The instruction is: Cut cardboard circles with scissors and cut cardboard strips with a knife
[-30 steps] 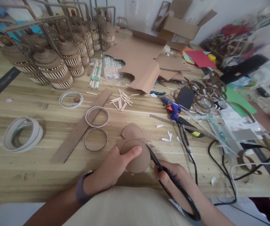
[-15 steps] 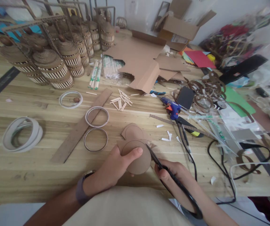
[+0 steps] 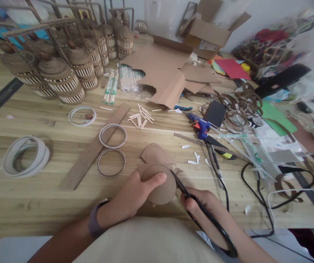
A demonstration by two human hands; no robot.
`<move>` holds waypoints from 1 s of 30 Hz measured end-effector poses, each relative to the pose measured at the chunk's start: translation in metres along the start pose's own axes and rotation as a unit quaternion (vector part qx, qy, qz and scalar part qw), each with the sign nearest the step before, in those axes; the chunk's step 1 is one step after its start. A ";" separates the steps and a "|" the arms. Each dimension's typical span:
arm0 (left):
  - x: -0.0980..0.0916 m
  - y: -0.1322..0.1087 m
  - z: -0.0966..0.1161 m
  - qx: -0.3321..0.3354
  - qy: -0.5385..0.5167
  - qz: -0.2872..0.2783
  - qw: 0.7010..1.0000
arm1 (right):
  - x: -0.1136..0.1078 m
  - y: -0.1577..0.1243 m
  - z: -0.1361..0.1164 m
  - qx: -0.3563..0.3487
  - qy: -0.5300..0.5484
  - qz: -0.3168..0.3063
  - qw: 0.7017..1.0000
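Note:
Between the thumb and fingers of my left hand (image 3: pixel 137 190) is a brown cardboard piece (image 3: pixel 162 190) with a drawn circle, its lower edge cut round. My right hand (image 3: pixel 203 202) is closed on black-handled scissors (image 3: pixel 186 190), whose blades meet the cardboard's right edge along the circle. Just beyond lies another cardboard piece (image 3: pixel 154 153) with a circle drawn on it. Left of my hands are two thin cardboard rings, an upper ring (image 3: pixel 100 136) and a lower ring (image 3: pixel 98 162), the upper one resting partly on a long cardboard strip (image 3: pixel 87 162).
A blue glue gun (image 3: pixel 199 124) with a black cord lies right of centre. Short wooden sticks (image 3: pixel 142 117) are scattered beyond my hands. Lantern-like cardboard models (image 3: pixel 64 80) stand at the back left. White tape rolls (image 3: pixel 25 157) sit at left. Torn cardboard (image 3: pixel 165 69) lies behind.
The cardboard and the scissors have shifted very slightly, with both hands keeping their hold. The rest of the table looks the same.

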State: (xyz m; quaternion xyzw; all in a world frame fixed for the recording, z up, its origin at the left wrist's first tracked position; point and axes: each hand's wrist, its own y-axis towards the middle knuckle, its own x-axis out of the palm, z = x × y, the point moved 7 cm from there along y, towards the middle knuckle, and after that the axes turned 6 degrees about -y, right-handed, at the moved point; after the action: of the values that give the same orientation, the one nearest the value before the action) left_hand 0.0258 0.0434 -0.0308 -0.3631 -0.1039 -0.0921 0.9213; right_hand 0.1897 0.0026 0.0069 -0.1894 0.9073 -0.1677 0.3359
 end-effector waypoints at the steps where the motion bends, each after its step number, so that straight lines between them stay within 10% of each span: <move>1: 0.000 0.000 0.000 -0.001 -0.003 0.001 1.000 | 0.000 0.000 0.001 0.001 0.001 -0.001 1.000; 30: 0.005 -0.002 0.001 -0.041 0.018 -0.037 0.998 | -0.001 -0.001 0.004 -0.009 0.009 -0.007 1.000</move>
State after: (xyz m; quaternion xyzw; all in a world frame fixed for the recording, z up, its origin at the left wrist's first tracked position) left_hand 0.0299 0.0416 -0.0275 -0.3943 -0.0968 -0.1368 0.9036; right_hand 0.1933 0.0014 0.0050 -0.1971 0.9104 -0.1636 0.3248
